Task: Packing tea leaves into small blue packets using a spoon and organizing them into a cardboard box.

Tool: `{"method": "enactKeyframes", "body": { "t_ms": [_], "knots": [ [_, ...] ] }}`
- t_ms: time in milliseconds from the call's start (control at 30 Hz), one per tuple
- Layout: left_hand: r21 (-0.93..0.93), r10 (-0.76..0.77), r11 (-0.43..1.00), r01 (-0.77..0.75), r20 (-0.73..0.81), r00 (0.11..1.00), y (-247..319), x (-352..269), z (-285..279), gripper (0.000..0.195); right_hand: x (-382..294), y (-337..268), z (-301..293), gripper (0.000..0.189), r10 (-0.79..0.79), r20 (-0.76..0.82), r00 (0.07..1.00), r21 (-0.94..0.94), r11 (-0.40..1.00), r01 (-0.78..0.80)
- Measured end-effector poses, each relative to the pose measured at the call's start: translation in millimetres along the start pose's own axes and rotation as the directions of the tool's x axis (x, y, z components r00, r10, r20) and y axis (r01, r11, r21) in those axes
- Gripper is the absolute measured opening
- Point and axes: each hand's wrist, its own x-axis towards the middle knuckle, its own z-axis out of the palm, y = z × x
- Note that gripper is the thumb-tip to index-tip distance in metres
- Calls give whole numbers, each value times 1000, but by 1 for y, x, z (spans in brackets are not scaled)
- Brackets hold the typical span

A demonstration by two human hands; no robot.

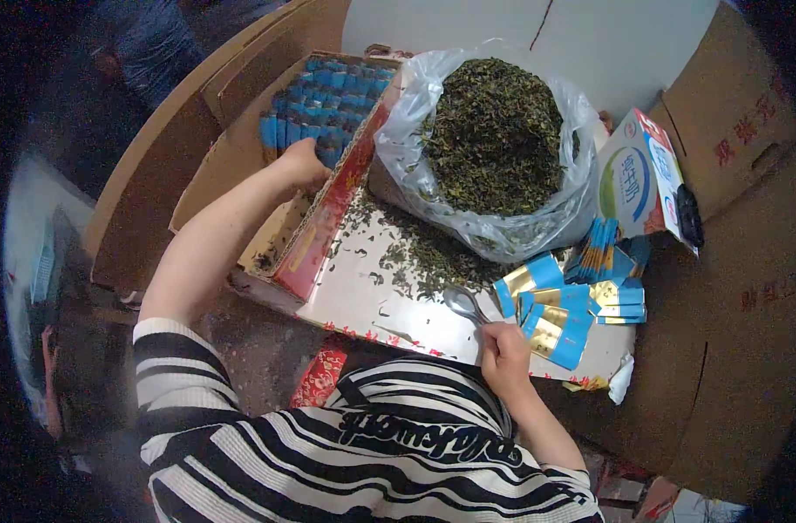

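My left hand (303, 163) reaches into an open cardboard box (346, 196) at the upper left, against rows of upright blue packets (332, 85); whether its fingers grip a packet is hidden. My right hand (508, 356) is closed round the handle of a metal spoon (461, 302), whose bowl rests by loose dried leaves (431, 265) on the white board. Behind them stands a clear plastic bag (398, 147) heaped with dark green dried leaves, likely tea (496, 137). Flat blue and gold sachets (558, 333) lie fanned out just right of the spoon.
A printed milk carton (623, 176) stands at the right, with a bundle of narrow blue sachets (594, 252) before it. Large cardboard panels (712, 327) rise along the right side. Crumpled white tissue (621, 379) hangs at the board's front right corner.
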Motion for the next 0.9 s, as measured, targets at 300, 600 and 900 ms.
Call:
{"method": "enactKeyframes", "body": {
  "t_ms": [300,600,900],
  "knots": [
    [-129,103,986,-106,-27,994,-4,2,5,40,-1,4,1,14,-7,-25,1000,-21,1000,7],
    [19,314,945,-326,-327,891,6,-6,-25,57,-3,6,2,21,-25,-16,1000,10,1000,25],
    [-76,926,377,-923,37,376,159,-136,58,39,-7,3,-2,18,-118,6,993,-65,991,118]
  ]
}}
